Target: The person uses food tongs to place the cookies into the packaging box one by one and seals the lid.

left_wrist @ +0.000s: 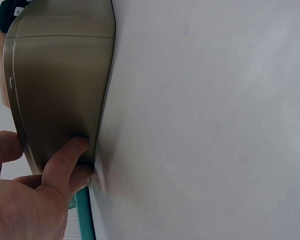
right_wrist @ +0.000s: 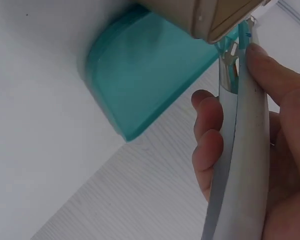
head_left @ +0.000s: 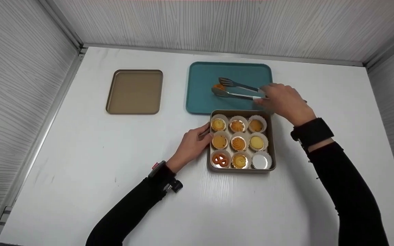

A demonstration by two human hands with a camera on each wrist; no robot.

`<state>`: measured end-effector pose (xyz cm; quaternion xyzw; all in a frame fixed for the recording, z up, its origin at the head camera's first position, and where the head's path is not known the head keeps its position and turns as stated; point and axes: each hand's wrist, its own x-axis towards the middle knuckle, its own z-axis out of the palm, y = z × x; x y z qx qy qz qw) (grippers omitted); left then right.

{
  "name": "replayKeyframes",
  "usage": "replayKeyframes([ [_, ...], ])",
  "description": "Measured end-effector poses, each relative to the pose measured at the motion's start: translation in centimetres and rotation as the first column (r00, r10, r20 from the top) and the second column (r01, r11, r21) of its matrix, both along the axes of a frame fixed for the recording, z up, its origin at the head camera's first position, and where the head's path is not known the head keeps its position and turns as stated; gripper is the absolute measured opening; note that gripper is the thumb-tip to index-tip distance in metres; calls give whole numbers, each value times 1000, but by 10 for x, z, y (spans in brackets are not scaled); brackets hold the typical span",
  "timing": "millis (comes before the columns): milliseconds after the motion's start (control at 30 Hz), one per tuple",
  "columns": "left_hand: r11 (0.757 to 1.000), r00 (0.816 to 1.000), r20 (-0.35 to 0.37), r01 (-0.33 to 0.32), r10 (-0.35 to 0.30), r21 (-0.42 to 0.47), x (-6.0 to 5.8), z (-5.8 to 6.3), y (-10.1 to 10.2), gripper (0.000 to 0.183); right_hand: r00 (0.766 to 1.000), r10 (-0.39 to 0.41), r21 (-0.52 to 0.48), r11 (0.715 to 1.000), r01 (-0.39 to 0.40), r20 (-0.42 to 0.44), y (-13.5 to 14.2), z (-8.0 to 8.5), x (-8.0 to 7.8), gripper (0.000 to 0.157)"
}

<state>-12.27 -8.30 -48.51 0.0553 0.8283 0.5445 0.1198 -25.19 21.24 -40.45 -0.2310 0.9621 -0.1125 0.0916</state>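
My right hand (head_left: 286, 102) grips the tongs (head_left: 241, 96) by their pale handles, which the right wrist view shows close up. Their tips are apart over the teal tray (head_left: 197, 102), on either side of a small orange pastry (head_left: 219, 87). At the left wall of a deep gold-brown tin (head_left: 273, 150), my left hand (head_left: 194, 145) holds the side, fingers against the outer wall and one digit at the rim. Several small tarts (head_left: 239, 143) sit in white paper cups inside the tin. The front-right paper cup (head_left: 261, 160) shows only white inside.
A square, shallow gold-brown tray (head_left: 135, 92) lies at the back left of the white table (head_left: 115, 150). The tin stands against or over the teal tray's front edge. Grey wood-grain panels (head_left: 217, 27) border the table at the back and both sides.
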Motion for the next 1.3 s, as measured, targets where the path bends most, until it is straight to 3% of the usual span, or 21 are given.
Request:
replayKeyframes([
  [367, 1000, 1000, -7, 24, -24, -15, -2, 0, 5, 56, 1000, -10, -30, 999, 10, 5, 13, -19, -10, 51],
  [700, 1000, 1000, -17, 25, -25, -19, -1, 0, 6, 56, 991, 24, -107, 994, -38, -131, 21, -25, 2, 38],
  [867, 1000, 1000, -11, 11, -12, -24, -2, 0, 4, 55, 987, 20, -148, 988, -44, -158, 25, -24, 8, 33],
  [1067, 1000, 1000, -4, 1, -2, -18, -1, 0, 1, 55, 994, -13, -115, 993, 1, -108, 21, -24, 15, 39],
  [1300, 1000, 1000, -12, 0, 0, -25, -2, -1, 1, 56, 999, 27, -80, 996, -29, -36, 14, -20, 19, 53],
])
